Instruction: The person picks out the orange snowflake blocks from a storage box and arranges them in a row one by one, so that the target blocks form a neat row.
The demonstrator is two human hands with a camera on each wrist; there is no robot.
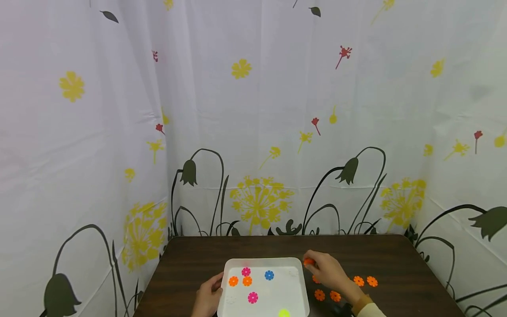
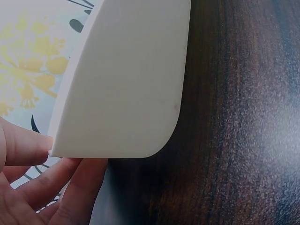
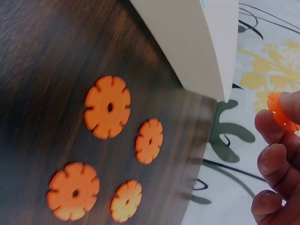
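Observation:
My left hand (image 1: 209, 296) grips the left side of a white tray (image 1: 225, 288). In the left wrist view its thumb (image 2: 28, 147) lies on the rim, with fingers beneath the tray's corner. Just beyond the tray's right side, my right hand (image 1: 326, 269) pinches an orange notched disc (image 3: 275, 107) between thumb and forefinger, above the table. Inside the tray lie two pink discs (image 1: 252, 297), two orange discs (image 1: 233, 281), a blue disc (image 1: 269, 275) and a yellow-green disc (image 1: 284, 313), partly cut off by the frame.
Several more orange discs (image 1: 319, 295) lie on the dark wooden table (image 1: 190, 259) right of the tray, some of them under the right forearm. A white curtain (image 1: 214, 105) with printed flowers hangs behind the table and along both sides.

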